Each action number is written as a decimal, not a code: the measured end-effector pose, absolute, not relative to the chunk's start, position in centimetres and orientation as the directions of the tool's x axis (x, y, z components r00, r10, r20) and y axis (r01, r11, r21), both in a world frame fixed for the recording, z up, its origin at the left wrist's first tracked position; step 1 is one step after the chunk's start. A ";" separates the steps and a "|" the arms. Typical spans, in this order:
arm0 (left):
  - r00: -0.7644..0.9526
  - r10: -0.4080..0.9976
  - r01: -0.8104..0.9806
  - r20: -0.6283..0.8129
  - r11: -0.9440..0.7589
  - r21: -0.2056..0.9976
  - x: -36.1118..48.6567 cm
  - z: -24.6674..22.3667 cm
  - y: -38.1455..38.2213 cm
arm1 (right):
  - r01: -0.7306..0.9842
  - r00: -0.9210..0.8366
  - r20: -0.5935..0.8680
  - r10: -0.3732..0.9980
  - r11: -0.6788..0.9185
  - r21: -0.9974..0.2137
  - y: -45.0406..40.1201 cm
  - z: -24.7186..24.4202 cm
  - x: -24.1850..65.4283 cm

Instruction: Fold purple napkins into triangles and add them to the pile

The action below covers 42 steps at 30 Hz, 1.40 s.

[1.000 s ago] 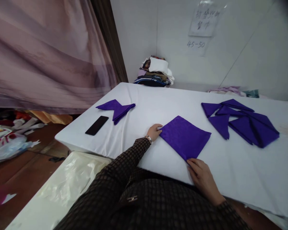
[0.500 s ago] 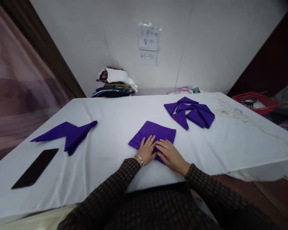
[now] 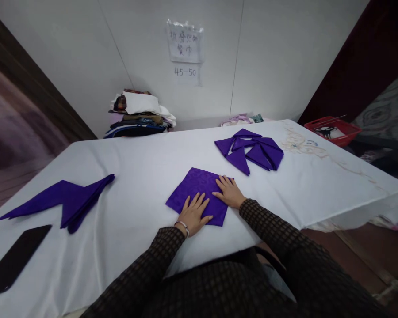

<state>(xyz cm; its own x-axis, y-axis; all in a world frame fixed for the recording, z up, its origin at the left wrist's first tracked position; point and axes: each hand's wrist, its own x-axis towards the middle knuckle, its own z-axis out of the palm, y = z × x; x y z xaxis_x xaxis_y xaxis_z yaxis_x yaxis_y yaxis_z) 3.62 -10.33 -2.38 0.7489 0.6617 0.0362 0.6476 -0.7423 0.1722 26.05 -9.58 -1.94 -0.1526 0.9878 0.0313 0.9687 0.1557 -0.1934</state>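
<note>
A purple cloth napkin [image 3: 195, 183], folded to a flat square, lies on the white-covered table [image 3: 135, 194] in front of me. My left hand [image 3: 193, 215] rests on its near left part, fingers spread and palm down. On its right edge, my right hand [image 3: 229, 191] lies flat with the fingers stretched out. Neither hand grasps anything. Several folded purple napkins [image 3: 239, 160] with pointed shapes are grouped beyond my right hand. To the left sit more folded purple napkins [image 3: 78, 201], with long points toward either side.
A black phone-like slab [image 3: 18, 260] lies at the left front. Behind the table, a pile of folded clothes [image 3: 139, 115] stands by the wall under a handwritten sign [image 3: 185, 44]. A red basket [image 3: 343, 134] holding scissors is at the far right.
My right hand has moved away from my left, up and over to the napkin's right edge. My left hand stays on the near part. The whole view has shifted somewhat.
</note>
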 end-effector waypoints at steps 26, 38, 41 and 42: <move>0.437 0.899 0.894 -0.017 -0.433 0.116 0.5 -2.0 -9.3 | 0.848 -0.494 -0.003 0.870 0.481 -0.223 -5.1 0.9 20.0; 0.437 0.899 0.895 -0.021 -0.432 0.113 0.6 -2.1 -9.3 | 0.821 -0.539 -0.032 0.841 0.517 -0.244 -0.7 -1.5 19.1; 0.439 0.898 0.893 -0.009 -0.435 0.115 0.6 -2.2 -9.3 | 0.811 -0.552 0.001 0.834 0.537 -0.234 -1.1 -1.5 18.6; 0.440 0.898 0.892 -0.007 -0.437 0.117 0.6 -2.2 -9.2 | 0.805 -0.559 0.009 0.829 0.546 -0.232 -1.3 -1.5 18.5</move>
<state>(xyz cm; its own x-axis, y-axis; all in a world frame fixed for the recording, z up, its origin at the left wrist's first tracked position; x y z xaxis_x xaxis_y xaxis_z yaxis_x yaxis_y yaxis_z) 0.62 -9.23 -2.16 0.4404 0.8978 -0.0074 0.8920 -0.4366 0.1172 18.45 -1.26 -1.53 -0.5595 0.8288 0.0086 0.8051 0.5459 -0.2322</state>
